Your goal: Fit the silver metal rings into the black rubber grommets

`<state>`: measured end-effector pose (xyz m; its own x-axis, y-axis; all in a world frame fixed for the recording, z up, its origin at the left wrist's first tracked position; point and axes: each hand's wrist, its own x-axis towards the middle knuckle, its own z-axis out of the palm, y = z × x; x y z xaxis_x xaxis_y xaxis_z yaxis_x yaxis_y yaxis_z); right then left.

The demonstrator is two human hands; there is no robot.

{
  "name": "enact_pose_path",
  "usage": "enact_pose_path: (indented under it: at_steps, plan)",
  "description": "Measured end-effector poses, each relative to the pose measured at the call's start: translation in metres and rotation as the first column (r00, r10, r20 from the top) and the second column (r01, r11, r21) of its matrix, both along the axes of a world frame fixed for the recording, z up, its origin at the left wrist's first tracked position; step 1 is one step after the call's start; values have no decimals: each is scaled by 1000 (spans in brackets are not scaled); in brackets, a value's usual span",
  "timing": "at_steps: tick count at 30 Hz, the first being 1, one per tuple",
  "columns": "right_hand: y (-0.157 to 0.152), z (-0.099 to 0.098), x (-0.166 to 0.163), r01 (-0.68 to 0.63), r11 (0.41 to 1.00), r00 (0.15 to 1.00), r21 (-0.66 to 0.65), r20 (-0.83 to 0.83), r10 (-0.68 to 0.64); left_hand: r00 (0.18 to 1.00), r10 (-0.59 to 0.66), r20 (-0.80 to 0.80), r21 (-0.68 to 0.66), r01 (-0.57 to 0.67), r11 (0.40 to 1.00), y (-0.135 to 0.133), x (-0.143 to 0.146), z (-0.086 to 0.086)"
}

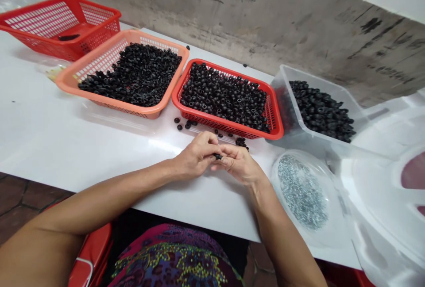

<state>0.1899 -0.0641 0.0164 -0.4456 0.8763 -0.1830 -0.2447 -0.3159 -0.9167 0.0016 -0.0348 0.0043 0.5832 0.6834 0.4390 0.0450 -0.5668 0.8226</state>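
My left hand (198, 153) and my right hand (239, 163) meet over the white table (49, 136), fingertips pinched together on a small black ring-shaped part (218, 156). A few loose black parts (186, 124) lie just beyond my hands, in front of the red basket (277, 121) heaped with black round parts. Left of it stands an orange basket (68, 81) of similar black parts. To the right, a clear bin (285, 77) holds more black parts. A clear round dish (275, 174) of small silvery metal pieces sits by my right wrist.
A nearly empty red basket (40, 41) stands at the far left against the stained concrete wall (265, 17). White foam or plastic trays (381, 207) crowd the right side. A red stool edge (93, 256) shows below the table's front edge.
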Motion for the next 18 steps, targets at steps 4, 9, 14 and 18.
enact_pose_path:
  at_steps: [4, 9, 14, 18]
  plan:
    - [-1, -3, -3, 22, 999, 1000, 45, -13, -21, 998, -16, 59, -71, 20, 997, 2, 0, -5]
    - [-3, -1, -5, 119, 989, 991, 84, 48, -123, 985, -49, 165, -328, 102, 939, -2, 3, -1]
    - [-5, -5, -4, 135, 978, 981, 157, 117, -154, 972, -137, 192, -326, 195, 925, -5, 6, -3]
    - [-3, -7, -6, 147, 981, 982, 128, 97, -160, 979, -121, 162, -330, 169, 929, -1, 4, -8]
